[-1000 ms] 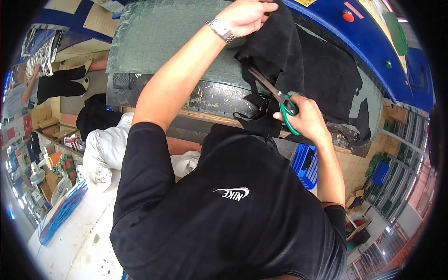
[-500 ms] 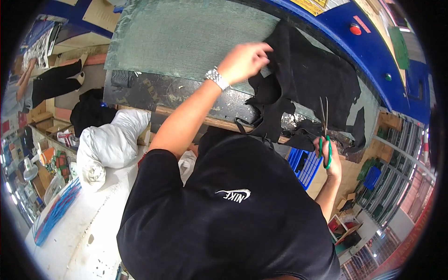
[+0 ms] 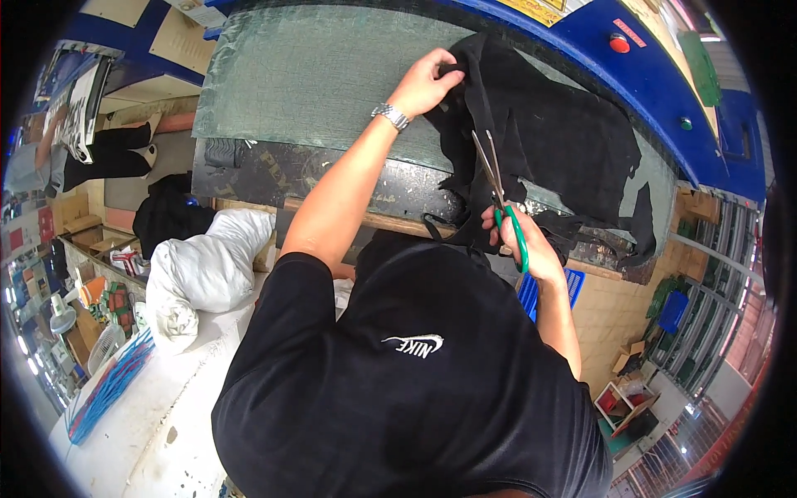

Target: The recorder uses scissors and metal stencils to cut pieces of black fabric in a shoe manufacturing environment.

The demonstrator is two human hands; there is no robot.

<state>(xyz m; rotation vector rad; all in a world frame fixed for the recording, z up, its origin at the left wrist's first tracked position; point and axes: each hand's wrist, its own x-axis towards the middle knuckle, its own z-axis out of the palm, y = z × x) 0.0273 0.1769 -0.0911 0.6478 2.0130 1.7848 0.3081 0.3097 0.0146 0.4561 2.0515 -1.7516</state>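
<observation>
A ragged-edged black sheet (image 3: pixel 573 133), leather or thick cloth, lies across the greenish work surface (image 3: pixel 332 70). At its far left edge my left hand (image 3: pixel 425 85) pinches a fold of it between thumb and fingers. Strips and torn-looking flaps hang toward me over the near edge. My right hand (image 3: pixel 535 249) grips scissors with green handles (image 3: pixel 516 236). Their long metal blades point away from me, slightly parted, over the left part of the black sheet. Whether the blades touch the material I cannot tell.
A blue machine frame (image 3: pixel 581 50) with a red button (image 3: pixel 619 43) curves behind the surface. A wooden strip (image 3: pixel 365 216) edges the near side. A blue plastic crate (image 3: pixel 573 286) sits below at right. White bundled cloth (image 3: pixel 203 266) lies at left; another person stands farther off.
My left hand has closed on the edge of the black sheet, lifting a fold. My right hand has brought the scissors leftward, from the sheet's right part to its left part.
</observation>
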